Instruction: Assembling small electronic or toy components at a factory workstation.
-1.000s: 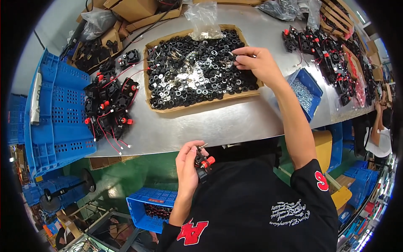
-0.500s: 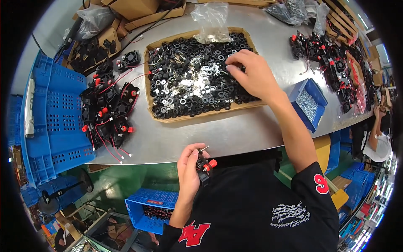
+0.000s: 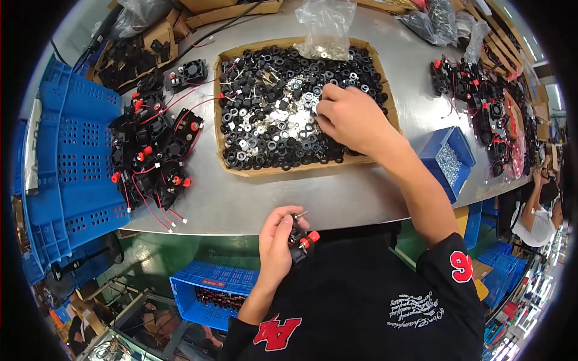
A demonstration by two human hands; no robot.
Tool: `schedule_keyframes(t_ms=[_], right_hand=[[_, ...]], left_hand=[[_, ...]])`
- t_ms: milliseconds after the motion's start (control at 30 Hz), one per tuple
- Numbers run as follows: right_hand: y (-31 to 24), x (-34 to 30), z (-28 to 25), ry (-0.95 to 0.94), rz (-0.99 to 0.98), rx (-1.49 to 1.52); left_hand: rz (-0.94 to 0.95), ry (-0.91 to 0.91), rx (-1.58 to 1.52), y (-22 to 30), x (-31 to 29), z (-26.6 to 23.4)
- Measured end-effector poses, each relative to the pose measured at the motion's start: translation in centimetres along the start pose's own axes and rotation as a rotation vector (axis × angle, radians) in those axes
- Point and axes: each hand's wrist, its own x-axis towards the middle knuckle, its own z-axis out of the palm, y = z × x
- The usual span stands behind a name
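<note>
Close to the table's front edge, my left hand [image 3: 276,243] is closed around a small black assembly [image 3: 296,255] with a red knob [image 3: 310,239]. A thin metal shaft sticks out of it past my fingertips. My right hand [image 3: 355,119] is over the right part of a shallow cardboard tray [image 3: 283,172]. Its fingers are curled together down among black rings and silver washers [image 3: 283,120]. My hand hides whatever is between those fingertips.
A clear plastic bag [image 3: 325,27] lies on the tray's far edge. Fan assemblies [image 3: 158,141] with red wires are heaped at left beside a blue crate [image 3: 78,156]. A blue bin [image 3: 451,162] of small metal parts stands right. More assemblies [image 3: 475,102] lie beyond it.
My right hand has shifted left in the tray, and its fingers have drawn together among the rings. My left hand still holds the black assembly. The whole view has shifted slightly.
</note>
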Motion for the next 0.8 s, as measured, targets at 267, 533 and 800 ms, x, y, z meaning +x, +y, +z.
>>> schedule_keyframes(t_ms=[267, 533, 800], right_hand=[[-2.3, -3.3, -3.3, 0.443, 0.319, 0.427], [-10.2, -14.0, -2.0, 0.197, 0.707, 1.807], [-10.5, -17.2, 0.0, 0.205, 0.627, 1.592]], left_hand=[[-0.141, -0.087, -0.337, 1.7, -0.7, 0.5], [-0.119, -0.253, -0.307, 0.6, -1.7, 2.8], [-0.132, -0.223, -0.273, 0.1, -2.5, 5.9]])
